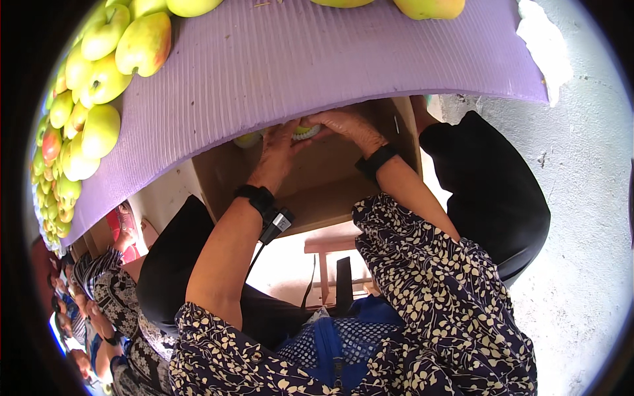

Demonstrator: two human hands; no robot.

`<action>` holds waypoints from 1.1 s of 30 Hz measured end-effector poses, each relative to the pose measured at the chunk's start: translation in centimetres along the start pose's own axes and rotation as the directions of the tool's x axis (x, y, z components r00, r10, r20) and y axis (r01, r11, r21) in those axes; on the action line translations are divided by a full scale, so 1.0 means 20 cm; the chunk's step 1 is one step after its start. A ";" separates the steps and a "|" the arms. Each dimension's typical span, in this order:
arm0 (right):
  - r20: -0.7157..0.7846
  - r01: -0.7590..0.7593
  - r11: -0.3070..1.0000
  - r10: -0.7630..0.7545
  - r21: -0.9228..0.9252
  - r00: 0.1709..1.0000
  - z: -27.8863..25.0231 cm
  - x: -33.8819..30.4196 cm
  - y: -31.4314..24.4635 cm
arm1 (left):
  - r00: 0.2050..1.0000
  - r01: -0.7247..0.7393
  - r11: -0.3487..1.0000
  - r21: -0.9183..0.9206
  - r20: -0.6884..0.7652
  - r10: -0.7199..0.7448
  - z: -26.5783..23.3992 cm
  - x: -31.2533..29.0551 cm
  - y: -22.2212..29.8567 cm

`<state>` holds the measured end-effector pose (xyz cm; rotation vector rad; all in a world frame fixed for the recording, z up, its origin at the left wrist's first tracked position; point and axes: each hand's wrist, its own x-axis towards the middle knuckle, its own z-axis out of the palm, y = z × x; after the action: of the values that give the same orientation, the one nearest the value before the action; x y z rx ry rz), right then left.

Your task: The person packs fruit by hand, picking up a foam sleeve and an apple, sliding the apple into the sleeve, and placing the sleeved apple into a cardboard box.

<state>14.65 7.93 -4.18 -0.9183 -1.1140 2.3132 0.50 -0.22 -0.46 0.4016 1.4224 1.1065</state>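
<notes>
Both hands reach into a cardboard box [370, 165] that sits between my knees, under the near edge of the purple table. A yellow-green apple [304, 131], partly wrapped in a white foam net, is between them. My left hand [276, 153] closes round its left side. On the other side, my right hand [347, 124] has its fingers curled over the apple. The table edge hides part of the apple and some fingertips. Another pale green, apple-like fruit [247, 140] shows in the box, left of my left hand.
Ridged purple padding [317, 53] covers the table. Many yellow-green apples [99, 86] are heaped along its left side, and a few lie at the far edge. A crumpled white cloth or bag [545, 46] hangs at the right corner. Other people [109, 310] sit at the left.
</notes>
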 end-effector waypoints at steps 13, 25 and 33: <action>-0.613 0.172 0.974 -0.047 0.147 0.789 -0.11 -0.01 0.07 | 0.996 0.030 0.992 0.122 -0.084 -0.020 -0.05 -0.01 -0.01; -0.744 0.146 0.884 -0.454 -0.444 0.490 -0.25 0.02 0.44 | 0.993 0.115 0.980 0.163 -0.012 -0.115 0.00 0.02 -0.07; -0.596 0.332 0.716 -0.696 -0.614 0.401 -0.12 0.05 0.39 | 0.945 -0.071 0.713 0.698 0.276 -0.176 0.09 0.06 0.04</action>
<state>14.99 5.10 -11.95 -1.3148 -1.2026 0.9024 1.60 1.72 -0.18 1.0355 1.5001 0.3652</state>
